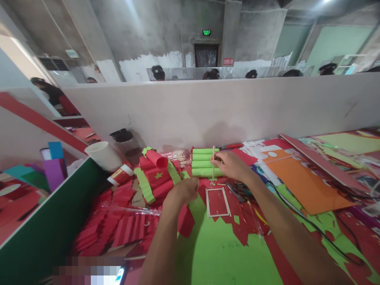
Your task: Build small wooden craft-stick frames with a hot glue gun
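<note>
My right hand point(227, 164) pinches a thin wooden stick point(213, 162), which stands upright in front of a row of rolled green paper tubes point(203, 163). My left hand point(187, 189) is closed just left of a small rectangular frame of sticks point(207, 204); whatever its fingers hold is too small or hidden to make out. The stick frame lies on red paper. Left of my left hand sits a red and green paper model point(157, 174) with a star on its front. A large green paper sheet point(228, 253) spreads below both hands.
Stacked red paper strips point(127, 229) lie on the left beside a green board point(56, 213). A white cup point(103, 155) and a black-lidded container point(126, 142) stand behind. Orange paper point(303, 182) and a black cable point(308, 223) lie right. A white partition point(190, 114) closes the back.
</note>
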The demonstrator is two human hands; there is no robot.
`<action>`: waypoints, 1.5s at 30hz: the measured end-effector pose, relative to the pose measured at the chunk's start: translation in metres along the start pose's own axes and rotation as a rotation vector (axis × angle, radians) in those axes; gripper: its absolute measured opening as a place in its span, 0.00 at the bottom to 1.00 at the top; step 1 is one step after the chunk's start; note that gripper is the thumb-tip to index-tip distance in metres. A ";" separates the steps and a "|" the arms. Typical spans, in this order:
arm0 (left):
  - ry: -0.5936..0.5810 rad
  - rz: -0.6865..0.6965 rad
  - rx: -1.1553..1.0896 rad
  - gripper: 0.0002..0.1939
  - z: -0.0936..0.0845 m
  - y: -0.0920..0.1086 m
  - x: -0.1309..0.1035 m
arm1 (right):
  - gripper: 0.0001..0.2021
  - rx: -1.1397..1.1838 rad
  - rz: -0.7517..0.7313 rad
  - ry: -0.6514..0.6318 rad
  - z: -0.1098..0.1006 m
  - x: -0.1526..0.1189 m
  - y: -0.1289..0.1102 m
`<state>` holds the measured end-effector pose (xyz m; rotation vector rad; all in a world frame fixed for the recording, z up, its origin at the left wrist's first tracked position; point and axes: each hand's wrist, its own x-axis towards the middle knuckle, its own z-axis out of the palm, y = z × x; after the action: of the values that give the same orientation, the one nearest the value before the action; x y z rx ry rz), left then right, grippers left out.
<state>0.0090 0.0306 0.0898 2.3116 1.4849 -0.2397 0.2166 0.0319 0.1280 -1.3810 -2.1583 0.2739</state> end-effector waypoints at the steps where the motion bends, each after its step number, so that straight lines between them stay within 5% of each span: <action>1: -0.008 0.003 -0.012 0.14 -0.001 -0.002 -0.001 | 0.06 0.003 0.020 0.024 -0.005 -0.001 0.000; 5: -0.073 0.022 -0.050 0.10 -0.004 -0.006 -0.006 | 0.07 0.072 0.108 0.108 -0.022 -0.006 0.000; 8: -0.100 0.009 -0.059 0.08 -0.008 -0.006 -0.013 | 0.18 0.042 0.181 0.072 -0.031 -0.011 0.002; 12: -0.123 -0.021 -0.083 0.07 -0.012 -0.010 -0.020 | 0.30 -0.141 0.266 -0.134 -0.035 -0.017 0.005; 18: -0.089 -0.005 -0.136 0.17 -0.013 -0.015 -0.019 | 0.18 -0.192 0.332 -0.500 -0.030 -0.018 0.007; 26: -0.124 0.228 -0.619 0.12 -0.018 -0.002 -0.021 | 0.08 0.138 0.222 -0.319 -0.002 -0.009 -0.010; 34: -0.039 0.279 -0.890 0.16 -0.013 -0.004 -0.010 | 0.04 0.070 0.128 -0.142 0.031 -0.005 -0.028; 41: -0.151 0.146 -0.796 0.13 -0.004 -0.014 -0.011 | 0.14 0.019 -0.002 -0.312 0.028 -0.010 -0.028; 45: -0.246 -0.019 -0.616 0.06 0.004 -0.017 -0.006 | 0.10 -0.164 -0.020 -0.494 0.017 -0.011 -0.019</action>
<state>-0.0086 0.0302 0.0848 1.7111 1.2384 -0.0537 0.1958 0.0154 0.1188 -1.4991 -2.6439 0.4807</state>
